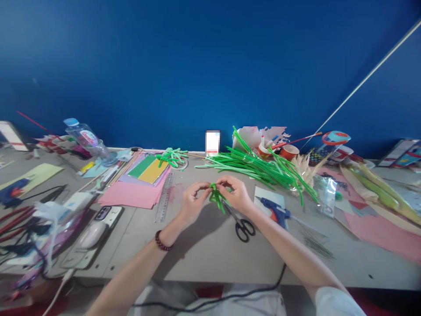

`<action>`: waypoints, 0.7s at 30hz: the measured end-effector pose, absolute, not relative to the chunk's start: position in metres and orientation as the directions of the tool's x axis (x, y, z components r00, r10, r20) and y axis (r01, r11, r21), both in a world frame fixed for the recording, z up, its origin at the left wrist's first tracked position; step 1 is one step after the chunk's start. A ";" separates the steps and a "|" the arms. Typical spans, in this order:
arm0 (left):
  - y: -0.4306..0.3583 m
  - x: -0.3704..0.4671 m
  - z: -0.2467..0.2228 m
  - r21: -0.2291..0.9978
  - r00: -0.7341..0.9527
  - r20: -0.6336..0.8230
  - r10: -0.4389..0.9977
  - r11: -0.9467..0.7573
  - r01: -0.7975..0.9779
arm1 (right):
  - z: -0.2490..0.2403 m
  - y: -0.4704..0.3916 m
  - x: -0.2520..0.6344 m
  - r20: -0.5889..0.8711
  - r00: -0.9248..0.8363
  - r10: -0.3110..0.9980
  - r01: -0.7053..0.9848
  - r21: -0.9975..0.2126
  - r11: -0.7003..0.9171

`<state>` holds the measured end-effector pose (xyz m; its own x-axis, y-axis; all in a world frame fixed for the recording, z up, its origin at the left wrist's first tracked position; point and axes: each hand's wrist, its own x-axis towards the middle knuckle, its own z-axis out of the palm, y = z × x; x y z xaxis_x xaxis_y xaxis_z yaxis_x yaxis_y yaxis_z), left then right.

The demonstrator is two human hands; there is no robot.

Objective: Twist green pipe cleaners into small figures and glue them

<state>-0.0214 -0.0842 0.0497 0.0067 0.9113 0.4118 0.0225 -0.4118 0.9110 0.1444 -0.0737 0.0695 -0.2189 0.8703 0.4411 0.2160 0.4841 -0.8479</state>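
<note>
Bare forearms [140, 272], then left hand [194, 201] and right hand [238, 194], grip closed (a fingertip pinch) on green strands [216, 196].

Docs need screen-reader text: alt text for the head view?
A person's left hand and right hand pinch a small cluster of green fuzzy stems over a gray table. Black-handled scissors and a blue glue gun lie nearby; pink paper and a clear ruler lie left, with a large green stem pile before a blue wall.
</note>
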 end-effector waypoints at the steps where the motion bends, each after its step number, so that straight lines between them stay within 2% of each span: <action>1: -0.083 -0.021 0.049 0.946 0.024 0.314 0.949 -0.311 -0.091 | 0.069 -0.073 0.144 0.387 -0.223 0.895 0.158 -0.891 0.425; 3: -0.081 -0.020 0.048 0.949 0.087 0.143 0.986 -0.112 -0.293 | 0.069 -0.072 0.143 0.272 -0.273 0.923 0.014 -0.958 0.286; 5: -0.079 -0.019 0.048 0.907 0.156 0.041 0.987 0.028 -0.420 | 0.070 -0.070 0.143 0.178 -0.345 0.922 -0.115 -0.982 0.147; 8: -0.078 -0.020 0.050 0.850 0.210 -0.016 0.977 0.125 -0.513 | 0.072 -0.067 0.143 0.115 -0.379 0.918 -0.218 -0.975 0.032; 11: -0.079 -0.019 0.053 0.827 0.227 -0.026 0.974 0.148 -0.542 | 0.074 -0.066 0.146 0.116 -0.359 0.926 -0.231 -0.972 0.032; 15: -0.081 -0.018 0.056 0.841 0.253 -0.030 0.967 0.161 -0.516 | 0.075 -0.067 0.150 0.157 -0.385 0.910 -0.131 -0.985 0.114; 18: -0.082 -0.018 0.055 0.865 0.261 -0.042 0.964 0.166 -0.473 | 0.077 -0.070 0.150 0.220 -0.361 0.906 0.059 -0.964 0.258; 21: -0.083 -0.019 0.054 0.878 0.286 -0.043 0.957 0.172 -0.446 | 0.079 -0.073 0.148 0.311 -0.318 0.896 0.239 -0.888 0.393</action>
<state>-0.0191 -0.0832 0.0537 0.2864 0.9572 -0.0426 -0.4458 0.1725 0.8784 0.1480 -0.0734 0.0788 -0.3176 0.8958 0.3109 0.2393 0.3930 -0.8879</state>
